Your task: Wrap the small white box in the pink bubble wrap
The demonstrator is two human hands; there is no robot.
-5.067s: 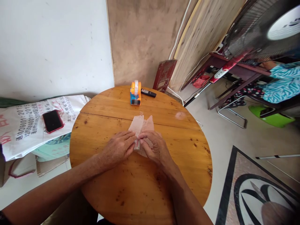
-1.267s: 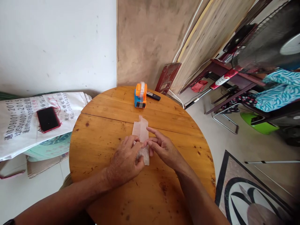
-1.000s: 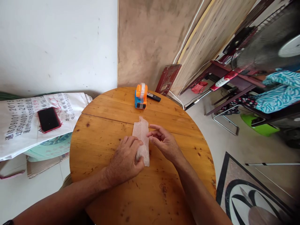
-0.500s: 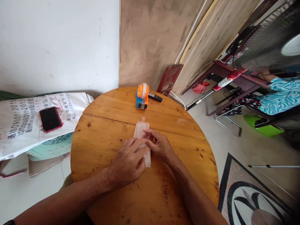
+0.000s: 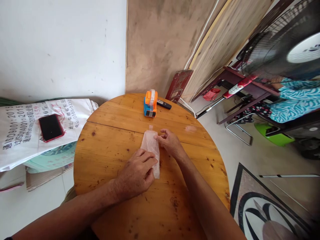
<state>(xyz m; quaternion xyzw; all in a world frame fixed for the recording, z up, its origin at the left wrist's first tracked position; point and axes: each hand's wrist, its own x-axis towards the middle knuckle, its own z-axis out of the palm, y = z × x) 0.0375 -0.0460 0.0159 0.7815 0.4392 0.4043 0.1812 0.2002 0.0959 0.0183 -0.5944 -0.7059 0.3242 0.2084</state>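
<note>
A narrow, folded strip of translucent white wrapping sheet [image 5: 151, 141] lies lengthwise on the round wooden table [image 5: 112, 140]. Across its lower half rests my left hand [image 5: 137, 171], fingers bent together with the tips on the sheet, thumb tucked below. At the sheet's upper right edge, my right hand [image 5: 170, 141] pinches with thumb and forefinger; its other fingers are curled. A small piece of clear tape [image 5: 150, 127] shows at the far end of the sheet. Beyond it stands an orange and blue tape dispenser [image 5: 150, 103] with a roll of tape.
A black remote-like object [image 5: 164, 104] lies beside the dispenser. On white sacks [image 5: 82, 110] at left rests a red-edged phone [image 5: 51, 127]. At right are a fan [image 5: 272, 50], a seated person in a blue patterned garment [image 5: 295, 100], and a green stool-like object [image 5: 272, 135].
My right hand has moved up and away from my left, to the sheet's upper right edge. My left fingers have bent more, and more of the sheet shows. The view has shifted slightly.
</note>
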